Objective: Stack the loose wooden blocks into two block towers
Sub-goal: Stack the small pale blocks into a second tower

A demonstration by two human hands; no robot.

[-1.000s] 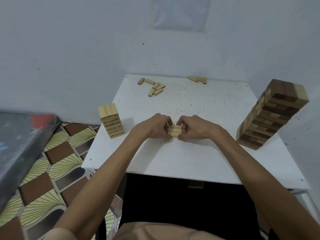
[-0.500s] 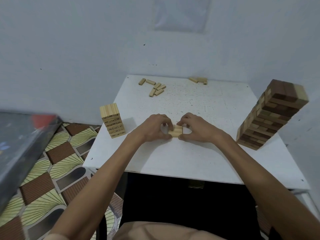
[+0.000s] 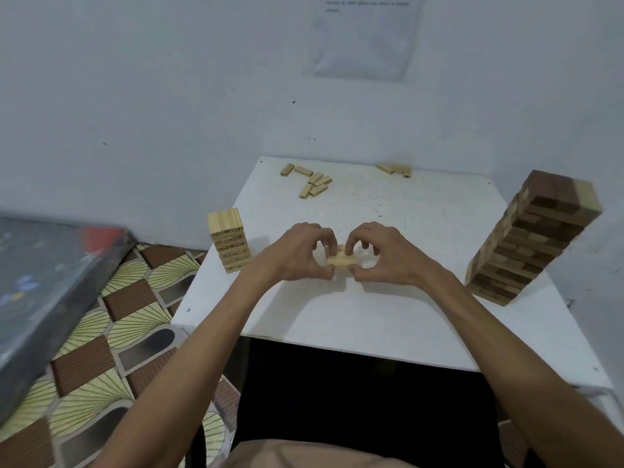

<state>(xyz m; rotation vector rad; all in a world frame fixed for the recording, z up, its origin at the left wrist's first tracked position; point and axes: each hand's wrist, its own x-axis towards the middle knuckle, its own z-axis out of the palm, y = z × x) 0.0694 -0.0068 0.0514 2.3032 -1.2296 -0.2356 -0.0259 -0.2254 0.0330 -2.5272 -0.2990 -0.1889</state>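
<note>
Nothing here can be read for certain. The sheet of paper (image 3: 363,38) on the wall (image 3: 135,96) beyond your desk (image 3: 388,315) carries a few lines of small print along its top edge, but the letters are too small and faint to make out. The short pale block tower (image 3: 229,244) at the left edge of your desk shows dark printed marks on the sides of its blocks, a row on each layer. You cannot tell whether they are numbers or words.
</note>
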